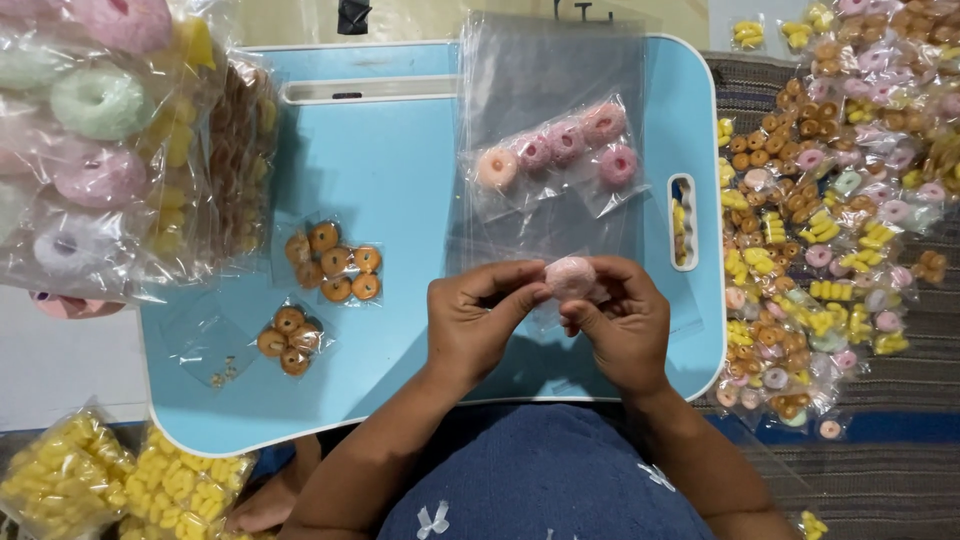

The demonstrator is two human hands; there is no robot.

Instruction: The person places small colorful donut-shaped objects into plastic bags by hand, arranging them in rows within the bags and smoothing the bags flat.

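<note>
Light blue lap table with a slot handle on the right side fills the middle of the head view, resting over the person's lap above a striped mat.

Both hands meet just over the near edge of the table. Left hand and right hand pinch a pink ring-shaped toy donut between fingertips and thumbs. The donut is pale pink, rounded, matte, and seems wrapped in thin clear film; its hole is not clearly visible.

Clear plastic bags lie flat on the far part of the table. On them sits a row of bagged pink donuts, one at the left end more peach in tone.

Two small packets of brown donuts and lie on the left half of the table.

Large bags of pastel foam rings sit at far left; bags of yellow pieces at lower left. A heap of small mixed packets covers the mat at right.
</note>
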